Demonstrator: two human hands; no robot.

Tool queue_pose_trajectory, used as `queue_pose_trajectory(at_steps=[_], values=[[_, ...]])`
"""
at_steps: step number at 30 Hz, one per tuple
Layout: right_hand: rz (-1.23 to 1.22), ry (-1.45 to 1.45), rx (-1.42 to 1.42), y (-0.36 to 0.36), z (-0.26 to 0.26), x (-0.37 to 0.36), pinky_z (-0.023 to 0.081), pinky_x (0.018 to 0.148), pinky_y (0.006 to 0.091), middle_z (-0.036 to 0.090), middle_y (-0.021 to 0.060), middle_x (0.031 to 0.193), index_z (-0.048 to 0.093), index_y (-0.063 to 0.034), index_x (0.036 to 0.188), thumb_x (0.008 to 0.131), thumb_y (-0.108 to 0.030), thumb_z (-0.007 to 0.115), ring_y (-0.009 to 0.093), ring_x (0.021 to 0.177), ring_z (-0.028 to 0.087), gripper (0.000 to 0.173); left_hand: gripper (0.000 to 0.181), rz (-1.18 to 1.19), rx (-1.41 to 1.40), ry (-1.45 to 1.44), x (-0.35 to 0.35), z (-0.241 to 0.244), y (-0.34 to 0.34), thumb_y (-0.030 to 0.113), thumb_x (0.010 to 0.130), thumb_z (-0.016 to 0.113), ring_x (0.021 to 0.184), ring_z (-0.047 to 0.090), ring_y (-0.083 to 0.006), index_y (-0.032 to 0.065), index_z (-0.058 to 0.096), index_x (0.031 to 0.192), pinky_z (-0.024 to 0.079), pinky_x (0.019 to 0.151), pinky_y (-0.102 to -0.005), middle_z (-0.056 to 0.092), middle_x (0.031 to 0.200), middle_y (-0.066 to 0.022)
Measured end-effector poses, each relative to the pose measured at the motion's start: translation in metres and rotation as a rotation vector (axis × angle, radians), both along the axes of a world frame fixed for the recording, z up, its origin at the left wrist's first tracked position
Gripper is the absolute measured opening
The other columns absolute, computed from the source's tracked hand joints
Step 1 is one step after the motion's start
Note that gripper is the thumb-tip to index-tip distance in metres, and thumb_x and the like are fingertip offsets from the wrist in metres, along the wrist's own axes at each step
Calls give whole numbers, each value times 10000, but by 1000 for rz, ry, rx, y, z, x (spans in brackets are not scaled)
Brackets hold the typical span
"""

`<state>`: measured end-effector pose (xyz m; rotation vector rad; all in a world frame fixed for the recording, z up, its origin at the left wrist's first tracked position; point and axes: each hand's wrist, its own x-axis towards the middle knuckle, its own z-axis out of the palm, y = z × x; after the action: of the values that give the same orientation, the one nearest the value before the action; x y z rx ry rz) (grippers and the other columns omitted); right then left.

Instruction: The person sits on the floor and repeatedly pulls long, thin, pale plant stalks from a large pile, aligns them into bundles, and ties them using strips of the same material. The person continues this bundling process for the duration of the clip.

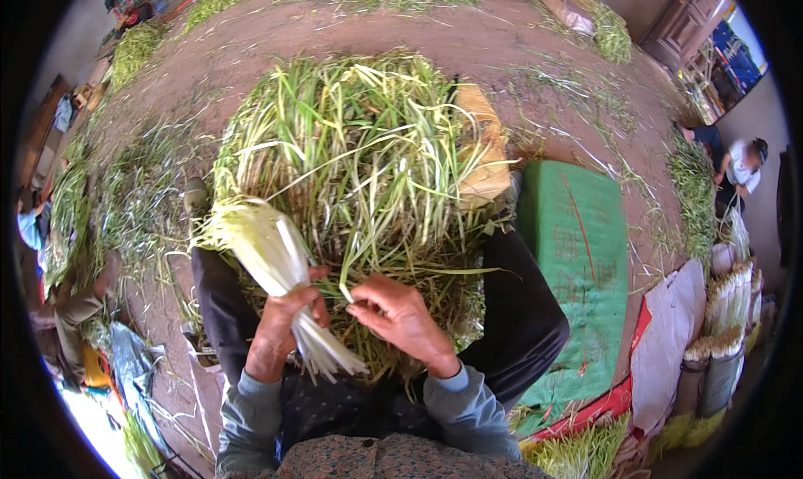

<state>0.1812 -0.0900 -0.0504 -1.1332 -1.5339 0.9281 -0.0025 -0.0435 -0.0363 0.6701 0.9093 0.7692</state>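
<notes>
My left hand (285, 319) is closed around a thick bundle of pale leafy stalks (270, 247). Yellow-green tops fan out at the bundle's upper left, and its white ends point to the lower right. Just right of it, my right hand (395, 316) pinches a single pale stalk (345, 281) between thumb and fingertips; this stalk is apart from the bundle. Before me, between my knees, lies a large heap of long green stalks (351, 134), with a yellow woven wrap (483, 147) at its right side.
A green woven bale (577, 278) lies by my right knee. Upright bundles of pale stalks (728, 297) stand at the far right, below a seated person (743, 165). Another person's leg (81, 316) shows at left. Loose stalks litter the earthen floor (232, 40).
</notes>
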Motion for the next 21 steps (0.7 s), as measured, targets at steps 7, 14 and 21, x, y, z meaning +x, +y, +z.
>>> queue_pose_trajectory(at_steps=[7,14,21], values=[[-12,-414,-24,-19,-6,-25,455,506,326,553,65,792,553,-56,880,774,-130,633,219,594,569,151,226,4,49,211,0,-10,-1,44,703,661,497,547,-141,-28,556,890,472,456,-263,569,674,-67],[-21,508,-356,6,-19,-22,453,626,256,579,53,839,559,-24,929,836,-184,591,129,750,553,188,212,37,53,245,5,-6,1,55,690,658,484,534,-143,-15,556,862,469,427,-268,556,694,-63],[-116,929,-396,14,-30,-37,445,680,201,590,17,802,609,-10,936,837,-131,594,73,725,527,157,297,90,-17,213,9,-7,0,60,685,653,475,526,-154,-16,510,934,468,424,-281,528,670,-64]])
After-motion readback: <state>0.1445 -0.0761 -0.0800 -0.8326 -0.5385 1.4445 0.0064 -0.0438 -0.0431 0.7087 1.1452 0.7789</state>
